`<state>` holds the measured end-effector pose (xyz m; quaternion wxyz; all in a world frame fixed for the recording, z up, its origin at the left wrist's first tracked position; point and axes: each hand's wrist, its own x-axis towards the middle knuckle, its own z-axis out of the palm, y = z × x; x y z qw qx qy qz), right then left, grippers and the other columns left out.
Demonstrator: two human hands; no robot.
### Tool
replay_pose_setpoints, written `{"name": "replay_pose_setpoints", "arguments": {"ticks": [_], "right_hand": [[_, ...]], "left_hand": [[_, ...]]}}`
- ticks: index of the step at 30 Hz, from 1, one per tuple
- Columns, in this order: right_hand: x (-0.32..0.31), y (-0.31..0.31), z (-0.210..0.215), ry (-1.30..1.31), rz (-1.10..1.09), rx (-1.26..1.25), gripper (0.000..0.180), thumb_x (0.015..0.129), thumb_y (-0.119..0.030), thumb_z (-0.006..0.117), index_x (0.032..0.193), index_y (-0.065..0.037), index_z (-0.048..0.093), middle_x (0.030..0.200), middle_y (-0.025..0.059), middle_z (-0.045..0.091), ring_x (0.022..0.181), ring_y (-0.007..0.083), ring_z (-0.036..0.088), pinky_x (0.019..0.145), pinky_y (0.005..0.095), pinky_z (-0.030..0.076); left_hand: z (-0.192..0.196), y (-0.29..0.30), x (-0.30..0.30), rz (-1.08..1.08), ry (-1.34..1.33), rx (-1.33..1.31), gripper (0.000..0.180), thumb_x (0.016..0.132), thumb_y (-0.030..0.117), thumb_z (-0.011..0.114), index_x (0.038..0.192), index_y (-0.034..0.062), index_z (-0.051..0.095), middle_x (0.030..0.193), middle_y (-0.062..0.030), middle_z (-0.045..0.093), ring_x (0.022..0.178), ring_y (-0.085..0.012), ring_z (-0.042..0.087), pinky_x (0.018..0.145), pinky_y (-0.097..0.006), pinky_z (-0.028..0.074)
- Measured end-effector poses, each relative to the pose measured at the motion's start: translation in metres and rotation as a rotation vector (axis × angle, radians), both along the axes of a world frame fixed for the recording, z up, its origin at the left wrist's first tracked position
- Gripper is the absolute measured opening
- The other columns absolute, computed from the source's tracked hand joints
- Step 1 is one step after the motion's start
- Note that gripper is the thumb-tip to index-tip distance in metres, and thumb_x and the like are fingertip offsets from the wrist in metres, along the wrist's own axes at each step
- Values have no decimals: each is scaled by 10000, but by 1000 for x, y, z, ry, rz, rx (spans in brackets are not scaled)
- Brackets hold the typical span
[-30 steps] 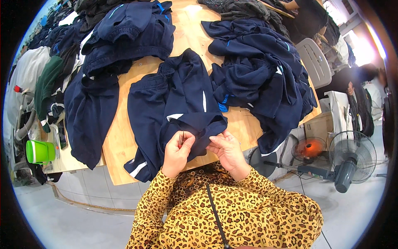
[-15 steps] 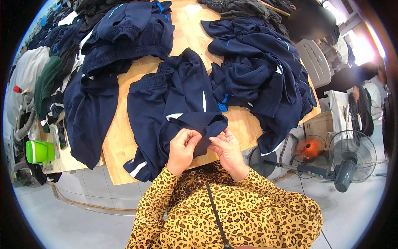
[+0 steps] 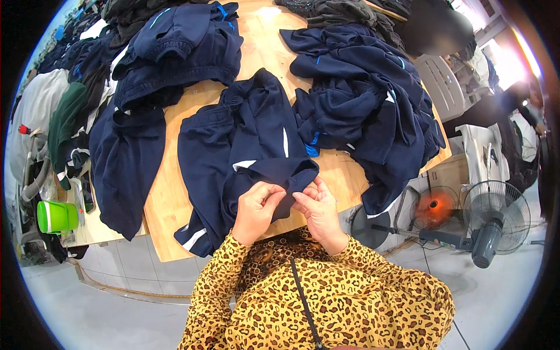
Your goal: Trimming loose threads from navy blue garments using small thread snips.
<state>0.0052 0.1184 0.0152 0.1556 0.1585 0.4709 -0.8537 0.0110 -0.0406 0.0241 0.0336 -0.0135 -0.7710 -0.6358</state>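
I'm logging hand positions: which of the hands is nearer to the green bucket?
Left. The left hand, at the navy trousers, is well to the right of the green bucket; the right hand, also at the trousers, is farther right.

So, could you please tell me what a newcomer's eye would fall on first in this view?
Probably the leopard-print top filling the lower middle, with the left hand and right hand close together at a navy garment on the near edge of the wooden table. Next might come the bright green bucket at the far left and the grey fan at right.
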Motion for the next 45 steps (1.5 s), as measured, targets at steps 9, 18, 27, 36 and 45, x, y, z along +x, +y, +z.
{"name": "replay_pose_setpoints", "arguments": {"ticks": [9, 18, 27, 36, 45], "right_hand": [[-2, -5, -2, 570, 15, 338, 680, 802, 104, 583, 1402, -75, 318, 1365, 92, 407, 949, 79, 554, 747, 199, 464], [-7, -6, 7, 665, 169, 573, 184, 852, 36, 581, 1015, 3, 660, 1071, 89, 619, 916, 121, 590, 791, 231, 475], [-12, -2, 2, 342, 124, 288, 117, 954, -92, 511, 983, -5, 584, 991, 47, 639, 863, 77, 585, 759, 223, 506], [-11, -4, 6, 347, 108, 281, 114, 955, -92, 507, 973, 0, 572, 973, 56, 638, 881, 89, 594, 766, 233, 517], [-10, -2, -3, 417, 104, 293, 103, 948, -65, 512, 966, 17, 573, 975, 68, 638, 886, 97, 593, 778, 236, 514]], "left_hand": [[23, -7, -3, -23, 130, -112, 68, 821, 41, 648, 874, -1, 649, 781, -73, 610, 613, -149, 580, 540, -252, 446], [37, -5, -8, -142, 319, -381, 131, 808, 87, 643, 928, 35, 636, 829, -97, 602, 637, -247, 629, 554, -306, 501], [50, -17, 3, -107, 145, -451, 406, 813, 146, 655, 1150, -26, 509, 889, -160, 612, 795, -310, 624, 687, -373, 496], [47, 2, 8, -129, 163, -715, 251, 795, 94, 634, 984, 35, 480, 744, -123, 613, 670, -271, 632, 548, -363, 485], [45, 4, 6, -147, 169, -739, 256, 787, 86, 633, 973, 34, 464, 726, -125, 606, 653, -281, 629, 527, -377, 478]]}}
